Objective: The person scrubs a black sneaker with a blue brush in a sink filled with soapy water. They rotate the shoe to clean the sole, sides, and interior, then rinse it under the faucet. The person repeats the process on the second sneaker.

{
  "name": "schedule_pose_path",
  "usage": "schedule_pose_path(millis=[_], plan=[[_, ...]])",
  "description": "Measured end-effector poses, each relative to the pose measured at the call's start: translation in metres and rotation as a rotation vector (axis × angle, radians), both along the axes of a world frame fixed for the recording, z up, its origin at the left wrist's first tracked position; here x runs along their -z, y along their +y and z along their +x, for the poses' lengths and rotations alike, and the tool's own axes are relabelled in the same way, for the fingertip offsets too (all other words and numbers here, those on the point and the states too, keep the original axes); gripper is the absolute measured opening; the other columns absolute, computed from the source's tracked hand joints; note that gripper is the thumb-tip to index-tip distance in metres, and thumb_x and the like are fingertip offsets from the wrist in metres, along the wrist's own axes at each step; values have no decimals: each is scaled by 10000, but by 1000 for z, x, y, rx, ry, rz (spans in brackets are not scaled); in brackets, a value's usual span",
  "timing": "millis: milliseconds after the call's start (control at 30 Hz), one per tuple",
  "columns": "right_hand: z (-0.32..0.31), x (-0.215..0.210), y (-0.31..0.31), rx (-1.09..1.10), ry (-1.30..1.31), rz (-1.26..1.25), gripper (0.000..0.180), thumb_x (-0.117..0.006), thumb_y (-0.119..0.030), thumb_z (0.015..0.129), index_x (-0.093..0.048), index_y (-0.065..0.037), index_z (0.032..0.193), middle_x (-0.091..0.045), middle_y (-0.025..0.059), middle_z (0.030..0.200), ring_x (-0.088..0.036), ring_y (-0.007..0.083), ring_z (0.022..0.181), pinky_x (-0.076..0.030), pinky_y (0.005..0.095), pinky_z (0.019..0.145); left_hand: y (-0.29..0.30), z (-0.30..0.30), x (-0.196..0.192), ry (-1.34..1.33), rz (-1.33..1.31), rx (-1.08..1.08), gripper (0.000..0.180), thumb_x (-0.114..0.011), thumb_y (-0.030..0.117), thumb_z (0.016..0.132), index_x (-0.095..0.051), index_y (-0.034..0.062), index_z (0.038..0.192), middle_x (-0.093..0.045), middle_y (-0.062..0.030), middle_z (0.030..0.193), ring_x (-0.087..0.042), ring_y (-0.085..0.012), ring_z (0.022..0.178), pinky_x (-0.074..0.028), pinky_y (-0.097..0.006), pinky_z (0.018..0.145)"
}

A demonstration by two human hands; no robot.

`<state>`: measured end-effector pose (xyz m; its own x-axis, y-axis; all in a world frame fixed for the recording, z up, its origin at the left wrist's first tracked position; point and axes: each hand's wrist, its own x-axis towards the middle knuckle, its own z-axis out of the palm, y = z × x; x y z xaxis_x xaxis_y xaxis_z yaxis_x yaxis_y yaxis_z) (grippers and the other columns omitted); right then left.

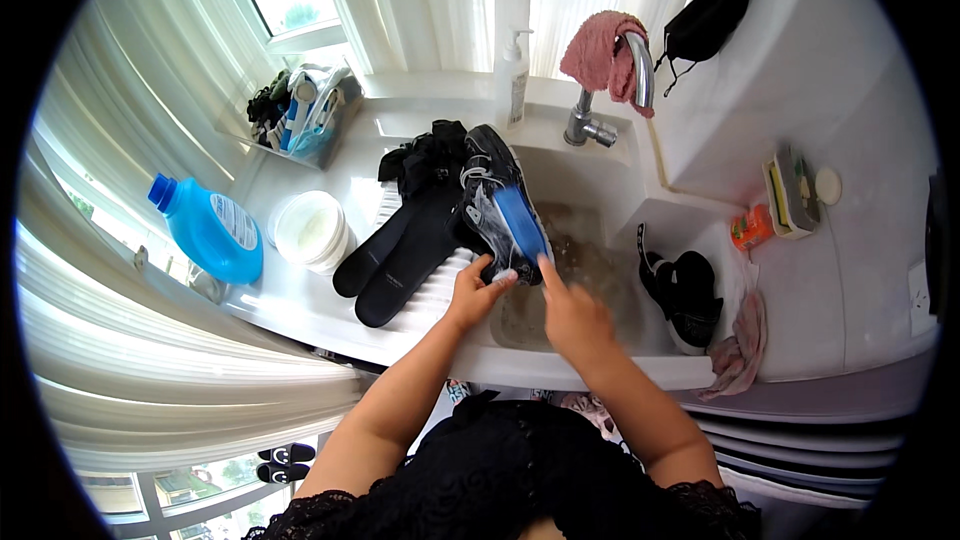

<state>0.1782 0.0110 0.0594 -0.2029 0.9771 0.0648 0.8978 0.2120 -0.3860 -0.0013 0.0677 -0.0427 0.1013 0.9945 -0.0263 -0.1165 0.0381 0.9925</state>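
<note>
A black and grey sneaker (484,158) lies along the left edge of the sink basin, its toe pointing away from me. My left hand (480,294) grips it at the near end, thumb stretched along the rim. A blue scrubbing brush (518,218) rests against the shoe's upper, with my right hand (578,320) closed around its near end; its bristles are hidden. Two black insoles (410,275) lie on the ribbed washboard, left of the shoe. Beyond them is a bunched black cloth or lace heap (425,158).
Murky water (575,290) stands in the basin. Another black shoe (690,300) sits on the right ledge, near a pink cloth (742,340). On the left are a blue detergent bottle (205,230), a white tub (312,230) and a clear bin (318,130). A pink towel (604,52) drapes the faucet (582,122).
</note>
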Motion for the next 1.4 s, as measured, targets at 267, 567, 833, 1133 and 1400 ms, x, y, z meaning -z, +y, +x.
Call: schedule_pose_path(millis=[267,567,833,1133,1400], plan=[[-16,-1,58,107,82,50,445,-505,-200,925,-445,-182,1365,-618,220,750,-622,409,701,-494,506,638,0,2,-9,-19,-35,37,299,-706,125,844,-592,-21,1080,-634,1,884,-550,-51,759,-442,-209,655],[2,-8,4,63,45,-30,428,-489,-222,929,-461,-190,1355,-622,212,758,-620,414,698,-493,513,650,-1,-2,-10,-3,-27,5,272,-711,148,843,-601,-4,1040,-625,7,845,-525,-40,727,-422,-203,634],[-13,1,65,68,32,35,431,-443,-232,949,-419,-185,1376,-631,215,801,-628,427,723,-500,517,648,0,-3,-12,-41,-43,38,262,-704,132,848,-591,-14,1035,-623,4,868,-537,-47,766,-437,-207,665],[1,-2,90,112,315,71,389,-504,-199,922,-520,-146,1307,-617,265,805,-603,445,747,-471,498,672,-1,-1,-15,-63,-71,92,295,-695,110,852,-585,-24,1091,-639,-22,950,-568,-64,827,-454,-210,721],[14,0,-4,49,251,73,427,-539,-199,910,-503,-166,1335,-616,231,754,-617,399,699,-470,500,652,-3,-7,-12,-68,-51,45,265,-699,126,852,-594,-18,1047,-635,-5,917,-562,-57,811,-444,-204,701]])
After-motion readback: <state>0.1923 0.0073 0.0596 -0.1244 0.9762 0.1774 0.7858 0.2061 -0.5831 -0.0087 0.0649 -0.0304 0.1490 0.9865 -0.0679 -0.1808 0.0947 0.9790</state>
